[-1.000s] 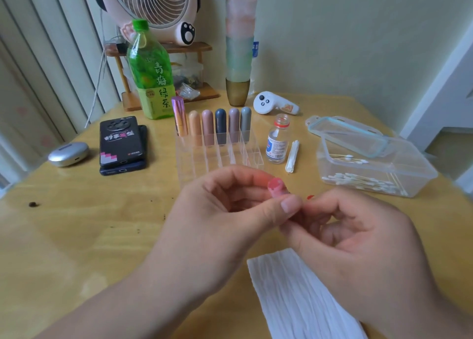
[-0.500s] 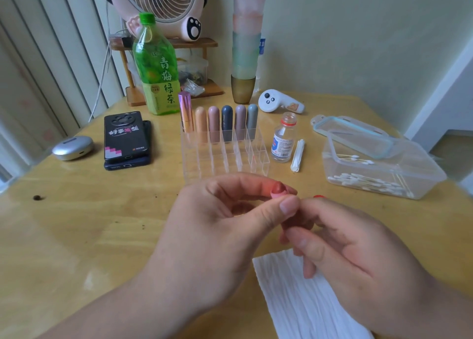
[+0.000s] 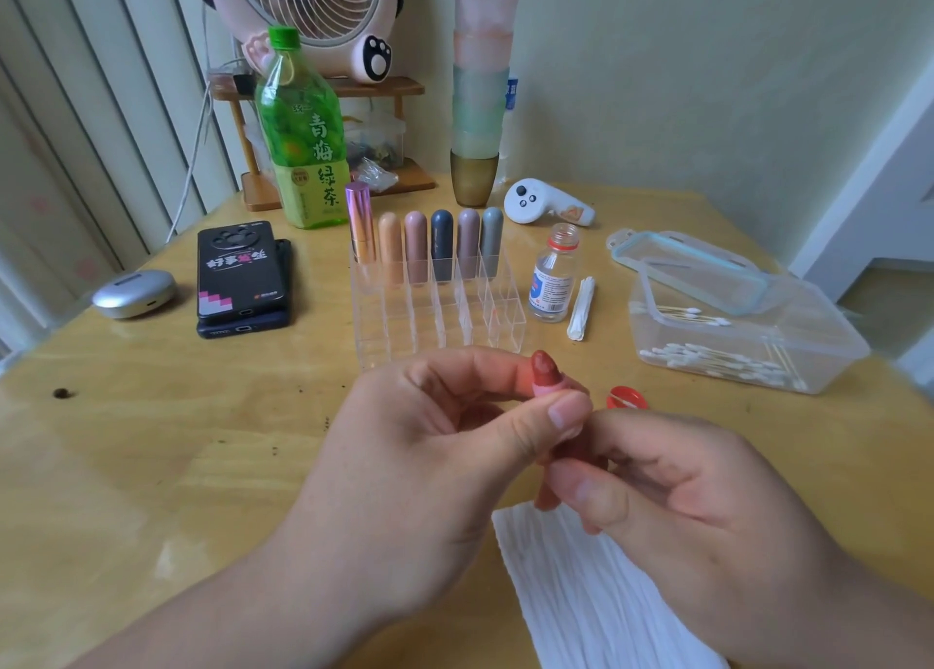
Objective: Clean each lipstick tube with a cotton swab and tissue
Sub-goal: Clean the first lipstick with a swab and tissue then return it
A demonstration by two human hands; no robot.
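Holding: the left hand (image 3: 445, 446) pinches the lipstick tube (image 3: 546, 372) near its top; the red tip pokes up
Other hand: the right hand (image 3: 707, 506) curls its fingers round the tube's bottom end
In the way: both hands hide most of the tube; the right hand covers part of the tissue (image 3: 581, 592) and the red cap (image 3: 626, 398)
Behind: a clear rack (image 3: 439, 314) with six lipsticks (image 3: 417, 249) in its back row; a small bottle (image 3: 551, 279) just beside it; a box of cotton swabs (image 3: 748, 350) on the right
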